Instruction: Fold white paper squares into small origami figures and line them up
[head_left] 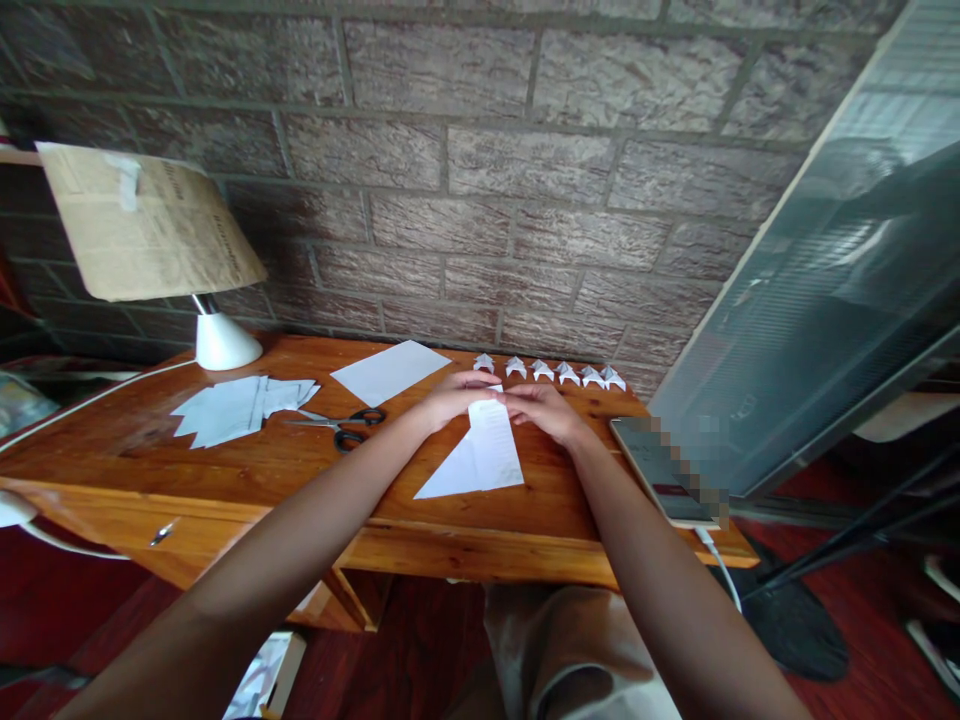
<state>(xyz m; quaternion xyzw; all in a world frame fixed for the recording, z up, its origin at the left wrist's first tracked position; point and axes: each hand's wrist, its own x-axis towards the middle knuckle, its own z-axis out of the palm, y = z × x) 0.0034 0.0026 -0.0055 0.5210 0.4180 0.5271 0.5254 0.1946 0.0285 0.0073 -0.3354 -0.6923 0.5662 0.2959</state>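
Note:
A partly folded sheet of paper (480, 456) lies on the wooden desk in front of me, its lower part a slanted triangle and its upper part a narrower strip. At the top end of that strip, my left hand (454, 398) grips the left edge between fingers and thumb. My right hand (546, 408) pinches the same end from the right, fingertips close to the left ones. Just beyond the hands stand several small folded paper figures (543, 371) in a row. The exact fold under my fingertips is hidden.
Black-handled scissors (337, 422) and a white sheet (391, 372) lie left of my hands. Farther left are paper scraps (225, 408) and a lamp (217, 340) by the brick wall. A tablet (664, 470) with a cable sits at the right edge of the desk (480, 540).

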